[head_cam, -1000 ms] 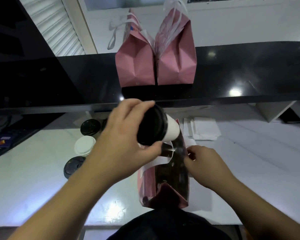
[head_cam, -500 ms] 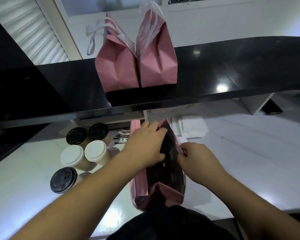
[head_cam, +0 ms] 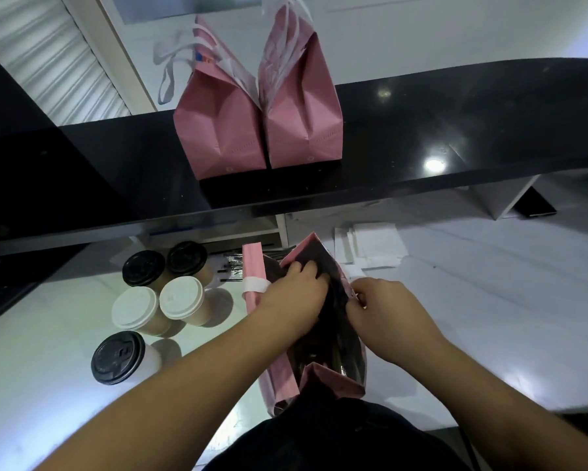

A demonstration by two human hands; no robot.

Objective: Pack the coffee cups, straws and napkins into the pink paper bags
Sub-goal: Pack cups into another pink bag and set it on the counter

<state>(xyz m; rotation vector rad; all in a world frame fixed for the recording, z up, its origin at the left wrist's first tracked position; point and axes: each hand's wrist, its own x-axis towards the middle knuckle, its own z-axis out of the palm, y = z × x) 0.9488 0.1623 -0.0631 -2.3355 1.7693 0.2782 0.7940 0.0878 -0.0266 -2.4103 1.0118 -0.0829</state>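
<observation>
My left hand [head_cam: 294, 294] is down in the mouth of the open pink bag [head_cam: 282, 372] in front of me, wrist at the rim, fingers reaching into the dark inside. Whether those fingers are closed round anything in there I cannot tell; the bag's interior is too dark. My left forearm runs in from the near left, crossing the bag's left wall. My right hand [head_cam: 384, 311] is at the bag's right rim, fingers curled and pinching the paper edge, holding the mouth apart. That forearm comes in from the near right.

The bag stands on the white counter [head_cam: 489, 300], its white handle [head_cam: 256, 284] looped over the left side.

Count of coffee cups left of the bag: five. Two black-lidded cups [head_cam: 165, 266] at the far side, two white-lidded cups [head_cam: 158, 305] in the middle row, and one black-lidded cup [head_cam: 118, 357] nearest me. They stand close together, upright.

Straws [head_cam: 232, 265] lie in a dark bundle just beyond the bag, too blurred to count. Napkins [head_cam: 370, 248] sit in a white pile to the far right of the bag.

Up on the black shelf [head_cam: 455, 130], two closed pink bags [head_cam: 258, 124] stand side by side, touching.
</observation>
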